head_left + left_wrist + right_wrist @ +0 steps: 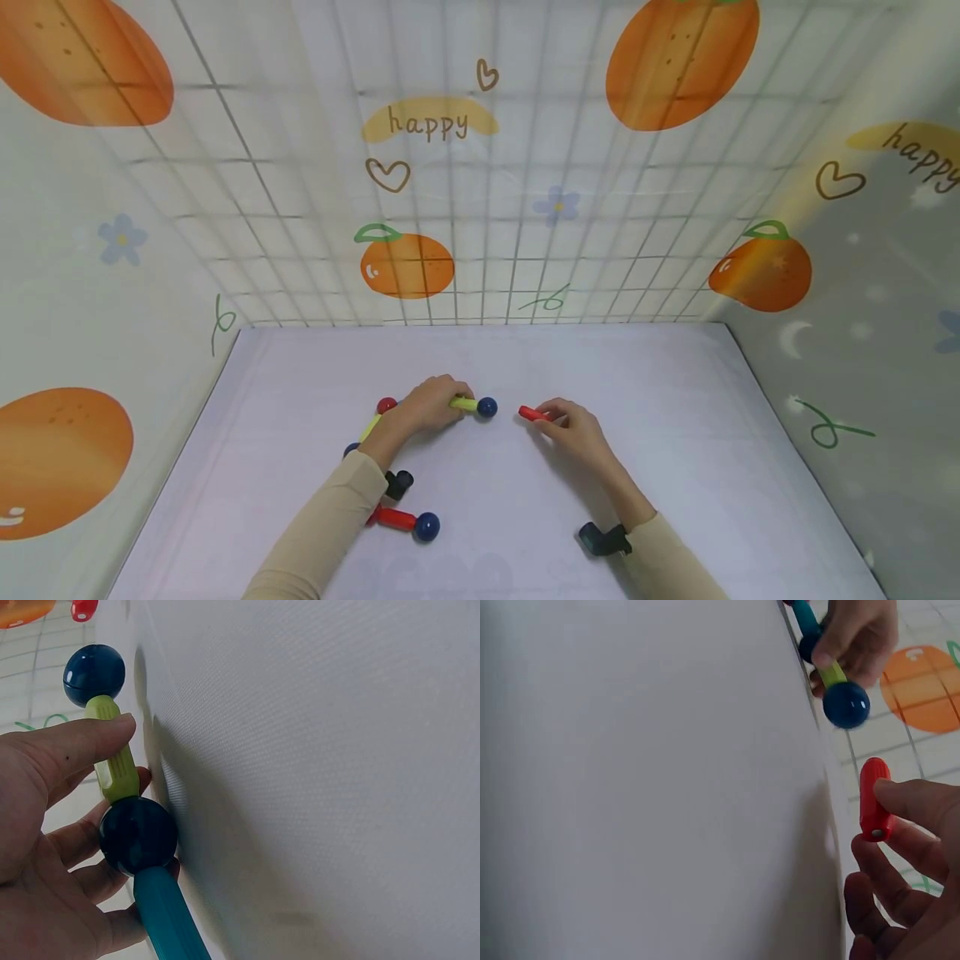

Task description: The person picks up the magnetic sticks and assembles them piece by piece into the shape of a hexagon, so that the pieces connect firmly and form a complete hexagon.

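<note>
My left hand [433, 406] pinches a yellow-green rod [118, 774] between thumb and fingers. One end of that rod bears a blue ball [487, 407]; at its other end the left wrist view shows a second blue ball [139, 835], joined to a teal rod [172, 919]. Across a gap to the right, my right hand [577, 432] pinches a loose red rod [871, 799] by thumb and fingertips. One tip of the red rod points toward the blue ball, apart from it. A silvery dot shows on its near end in the right wrist view.
Left of the left hand are a red ball [387, 405], a yellow-green rod [371, 427] and a partly hidden blue ball [351, 449]. Nearer lies a red rod [396, 518] with a blue ball [427, 527], partly behind the left sleeve. Printed cloth walls [300, 250] enclose the white tabletop [510, 517].
</note>
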`<state>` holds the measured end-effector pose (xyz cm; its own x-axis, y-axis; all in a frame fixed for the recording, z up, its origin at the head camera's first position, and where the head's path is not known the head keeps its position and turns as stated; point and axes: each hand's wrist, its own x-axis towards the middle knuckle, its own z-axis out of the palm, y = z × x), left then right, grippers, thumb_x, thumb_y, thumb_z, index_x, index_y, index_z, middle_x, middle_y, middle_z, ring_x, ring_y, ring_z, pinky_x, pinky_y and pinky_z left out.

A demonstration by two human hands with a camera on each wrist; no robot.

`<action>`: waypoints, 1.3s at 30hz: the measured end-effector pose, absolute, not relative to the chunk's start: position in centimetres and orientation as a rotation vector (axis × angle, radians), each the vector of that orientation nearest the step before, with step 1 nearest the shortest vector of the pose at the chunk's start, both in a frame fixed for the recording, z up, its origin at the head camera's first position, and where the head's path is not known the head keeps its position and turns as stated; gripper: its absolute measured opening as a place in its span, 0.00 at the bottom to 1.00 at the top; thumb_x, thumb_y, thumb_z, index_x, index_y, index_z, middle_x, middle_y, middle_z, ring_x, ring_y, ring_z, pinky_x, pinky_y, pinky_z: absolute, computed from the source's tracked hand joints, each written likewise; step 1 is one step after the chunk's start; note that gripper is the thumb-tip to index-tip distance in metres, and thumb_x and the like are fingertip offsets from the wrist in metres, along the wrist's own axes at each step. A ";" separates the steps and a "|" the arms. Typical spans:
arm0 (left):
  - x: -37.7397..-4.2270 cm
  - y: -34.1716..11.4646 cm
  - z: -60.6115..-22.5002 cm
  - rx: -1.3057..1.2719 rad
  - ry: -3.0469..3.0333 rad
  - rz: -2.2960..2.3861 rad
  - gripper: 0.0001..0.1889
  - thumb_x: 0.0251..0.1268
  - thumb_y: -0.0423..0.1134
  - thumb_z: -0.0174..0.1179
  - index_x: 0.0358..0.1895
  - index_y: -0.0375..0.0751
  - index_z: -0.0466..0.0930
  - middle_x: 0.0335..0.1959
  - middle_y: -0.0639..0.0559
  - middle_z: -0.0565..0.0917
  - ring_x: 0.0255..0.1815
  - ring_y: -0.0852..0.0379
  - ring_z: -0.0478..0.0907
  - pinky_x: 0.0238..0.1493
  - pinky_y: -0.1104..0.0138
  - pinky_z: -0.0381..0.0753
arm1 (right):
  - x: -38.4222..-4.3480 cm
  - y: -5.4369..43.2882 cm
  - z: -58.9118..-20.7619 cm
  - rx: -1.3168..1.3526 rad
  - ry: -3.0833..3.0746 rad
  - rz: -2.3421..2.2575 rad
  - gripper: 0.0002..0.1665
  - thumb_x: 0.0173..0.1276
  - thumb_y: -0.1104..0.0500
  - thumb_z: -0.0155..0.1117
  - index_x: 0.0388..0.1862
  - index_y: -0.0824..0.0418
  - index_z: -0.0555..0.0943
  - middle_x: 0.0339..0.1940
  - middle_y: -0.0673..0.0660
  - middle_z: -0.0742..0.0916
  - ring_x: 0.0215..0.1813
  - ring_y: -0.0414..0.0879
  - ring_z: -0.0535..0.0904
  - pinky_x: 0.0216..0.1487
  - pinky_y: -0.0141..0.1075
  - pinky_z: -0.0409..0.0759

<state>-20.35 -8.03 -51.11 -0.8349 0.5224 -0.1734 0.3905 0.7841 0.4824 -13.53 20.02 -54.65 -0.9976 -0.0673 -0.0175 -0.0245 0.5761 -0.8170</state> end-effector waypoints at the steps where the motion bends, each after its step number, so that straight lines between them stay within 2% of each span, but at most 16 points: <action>1: -20.4 -8.0 -51.1 0.705 2.679 0.625 0.13 0.66 0.37 0.67 0.53 0.49 0.85 0.48 0.53 0.81 0.48 0.55 0.75 0.54 0.59 0.75 | -13.4 19.7 -54.7 -0.095 2.740 -1.429 0.10 0.65 0.59 0.72 0.46 0.53 0.85 0.38 0.50 0.85 0.35 0.46 0.78 0.33 0.36 0.77; 9: -20.4 -8.1 -51.3 0.727 2.692 0.599 0.13 0.66 0.37 0.67 0.53 0.48 0.85 0.49 0.52 0.81 0.49 0.55 0.75 0.54 0.59 0.75 | -13.1 17.9 -54.8 -0.131 2.694 -1.431 0.10 0.65 0.56 0.73 0.45 0.51 0.85 0.36 0.48 0.83 0.36 0.45 0.78 0.34 0.37 0.77; 27: -20.1 -8.1 -50.9 0.735 2.702 0.609 0.13 0.64 0.34 0.67 0.51 0.48 0.86 0.48 0.52 0.82 0.48 0.54 0.75 0.54 0.58 0.75 | -13.4 16.0 -54.7 -0.176 2.698 -1.381 0.08 0.67 0.53 0.72 0.43 0.52 0.85 0.31 0.48 0.83 0.33 0.44 0.77 0.33 0.37 0.77; 31: -20.0 -8.0 -50.7 0.744 2.707 0.607 0.13 0.64 0.34 0.68 0.51 0.48 0.86 0.47 0.52 0.82 0.48 0.53 0.75 0.54 0.57 0.75 | -13.6 15.9 -54.7 -0.214 2.667 -1.368 0.09 0.67 0.50 0.71 0.40 0.52 0.85 0.29 0.47 0.84 0.33 0.44 0.78 0.34 0.37 0.77; 39: -20.2 -7.7 -51.2 0.798 2.739 0.506 0.12 0.64 0.37 0.68 0.50 0.52 0.86 0.47 0.54 0.81 0.50 0.52 0.74 0.52 0.54 0.75 | -14.1 15.7 -54.5 -0.302 2.728 -1.231 0.07 0.64 0.49 0.73 0.35 0.50 0.85 0.23 0.43 0.83 0.30 0.41 0.77 0.35 0.40 0.73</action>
<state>-20.16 -7.66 -51.22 -0.8211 0.5550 -0.1335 0.4706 0.7905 0.3918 -14.08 15.69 -54.48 -0.9710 -0.2358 -0.0393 -0.1265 0.6464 -0.7525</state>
